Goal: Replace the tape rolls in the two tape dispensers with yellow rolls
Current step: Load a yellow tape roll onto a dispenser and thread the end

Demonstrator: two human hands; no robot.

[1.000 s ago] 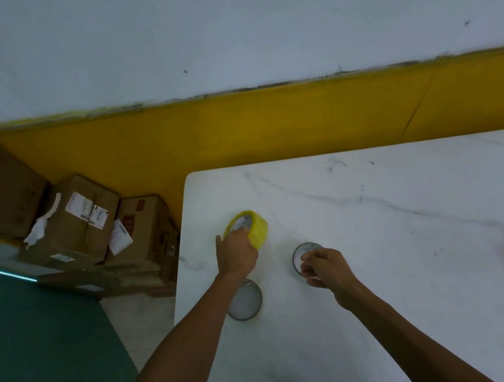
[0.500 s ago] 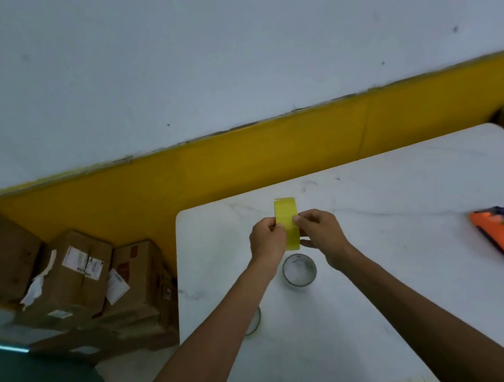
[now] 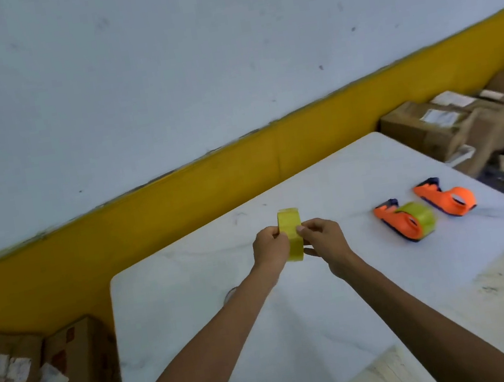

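Head view showed both hands raised above the white table [image 3: 169, 303], pinching one yellow tape roll [image 3: 291, 234] between them. The left hand [image 3: 269, 249] gripped the roll's left face with curled fingers, and the right hand [image 3: 326, 240] gripped its right face, thumb on the yellow band. The roll stood on edge, its smooth outer band facing the camera.

To the right of the right hand, well apart from it, lay two orange tape dispensers on the tabletop. The nearer dispenser [image 3: 390, 218] carried a yellow roll [image 3: 420, 218] around its hub. The farther dispenser [image 3: 446, 198], just beyond the first, showed a bare round hub with no roll on it.

Just under the left forearm, a small grey curved edge [image 3: 230, 293] peeked out; what it was could not be told.

Open marbled tabletop lay around the hands on every side, and the table's rounded left corner sat far left of the left hand. Past that edge, brown cardboard boxes [image 3: 25, 375] with white labels stood on the floor. More cardboard boxes [image 3: 451, 126] were piled beyond the dispensers, far right of the right hand. Behind the hands ran a wall [image 3: 191, 68] that was pale above and yellow below
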